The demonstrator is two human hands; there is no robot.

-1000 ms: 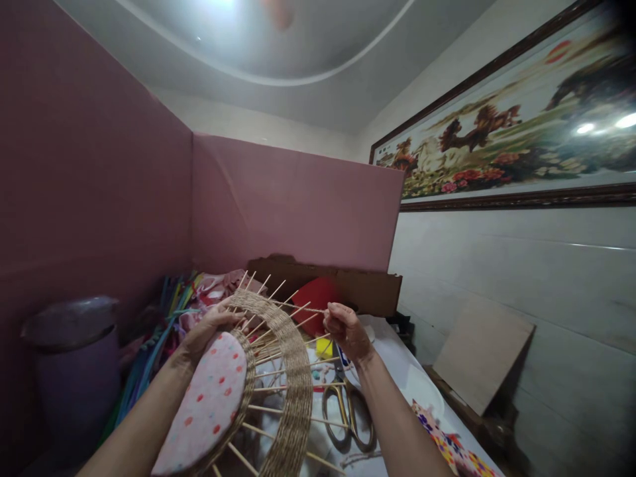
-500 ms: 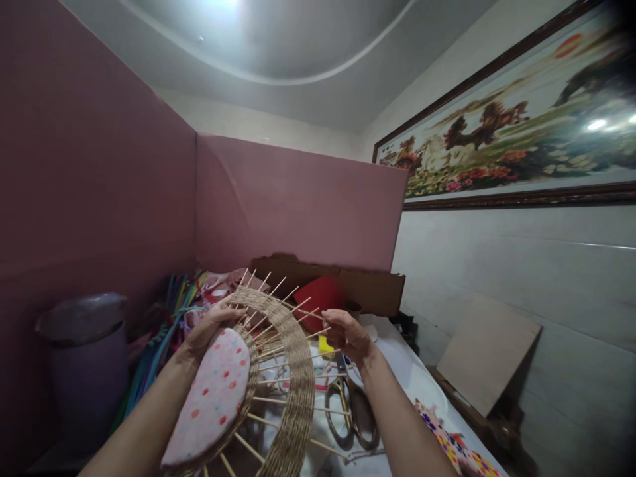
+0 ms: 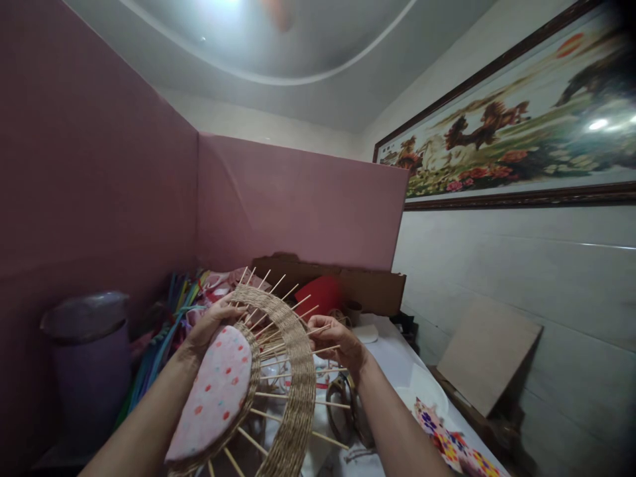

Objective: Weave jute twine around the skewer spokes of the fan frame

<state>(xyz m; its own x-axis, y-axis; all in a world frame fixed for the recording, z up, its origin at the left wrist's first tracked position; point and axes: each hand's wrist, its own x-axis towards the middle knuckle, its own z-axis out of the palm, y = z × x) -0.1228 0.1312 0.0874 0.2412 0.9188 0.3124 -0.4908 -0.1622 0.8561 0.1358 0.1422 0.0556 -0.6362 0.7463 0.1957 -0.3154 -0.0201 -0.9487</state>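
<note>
A half-round woven straw fan (image 3: 298,371) is held up in front of me, its thin wooden spokes sticking out past a braided band. Its inner half-circle carries a pink cloth pad (image 3: 213,391) with red dots. My left hand (image 3: 211,324) is closed on the fan's upper left side, fingers behind the pad's edge. At the band's outer right edge, my right hand (image 3: 338,341) pinches with thumb and fingers among the spokes; the straw strand there is mostly hidden by the fingers. Scissors (image 3: 348,407) with bronze handles lie on the table below my right wrist.
A white-covered table (image 3: 397,351) bears a colourful floral cloth (image 3: 442,434) at right. Behind stand a red object (image 3: 320,295) and a cardboard piece (image 3: 375,291). A purple bin (image 3: 89,364) and coloured strips (image 3: 154,358) are at left. A flat board (image 3: 489,351) leans by the wall.
My right hand has moved left, closer against the fan's outer edge; the strand that stretched out to it no longer shows. My left hand and the fan have barely shifted.
</note>
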